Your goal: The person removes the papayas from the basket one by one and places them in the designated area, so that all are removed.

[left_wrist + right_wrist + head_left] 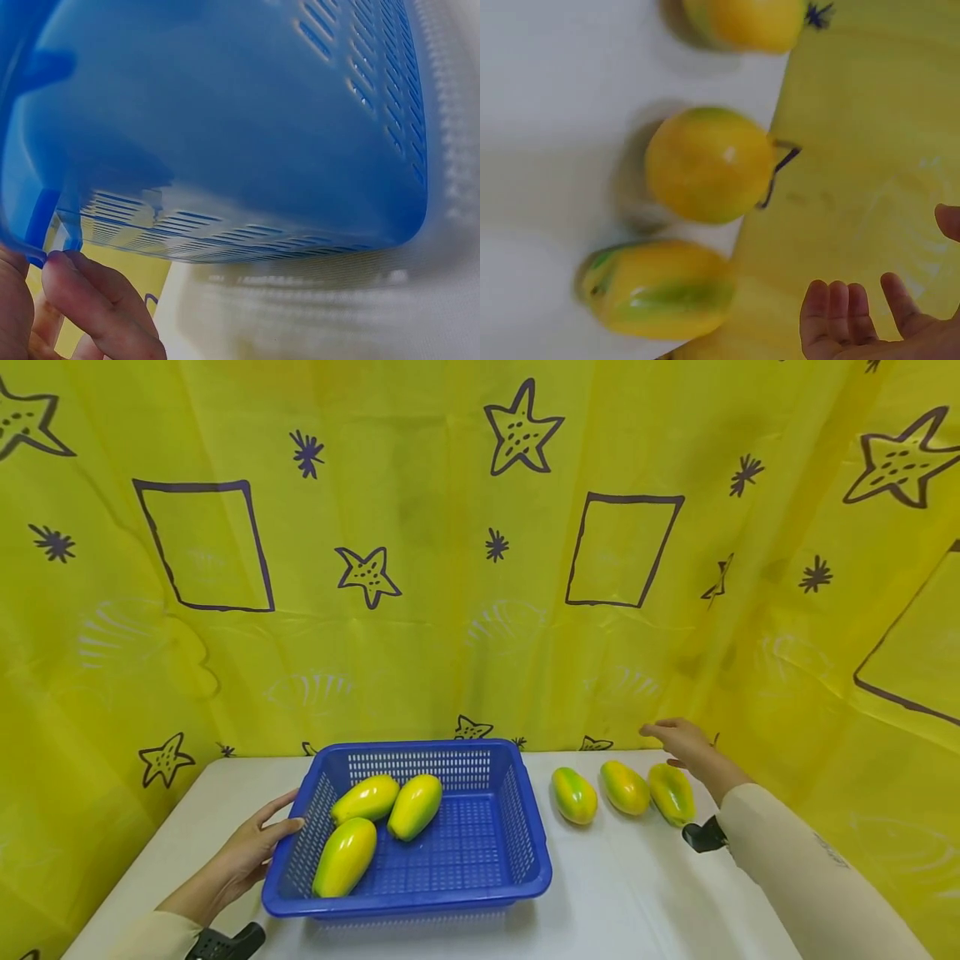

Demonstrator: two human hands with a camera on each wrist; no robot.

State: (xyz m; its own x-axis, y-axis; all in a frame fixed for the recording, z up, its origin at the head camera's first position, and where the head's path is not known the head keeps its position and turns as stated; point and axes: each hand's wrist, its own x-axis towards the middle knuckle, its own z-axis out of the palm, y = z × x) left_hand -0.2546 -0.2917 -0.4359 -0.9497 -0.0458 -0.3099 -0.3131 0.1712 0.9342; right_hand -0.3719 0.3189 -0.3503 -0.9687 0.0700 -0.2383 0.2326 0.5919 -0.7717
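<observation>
A blue plastic basket (465,860) stands on the white table, with three yellow-green papayas (345,857) in its left half. My left hand (243,852) grips the basket's left rim, thumb on top; the left wrist view shows its fingers (101,300) pinching the rim. Over to the right, three more papayas lie in a row: a left one (574,796), a middle one (625,788) and a right one (672,794). Just above and behind the right one is my right hand (686,745), holding nothing. Its fingers look extended and apart in the right wrist view.
A yellow curtain (435,677) with starfish drawings hangs right behind the table's back edge and along both sides. White tabletop (615,885) shows in front of the row of papayas. Dark wrist straps (225,943) sit at both sleeves.
</observation>
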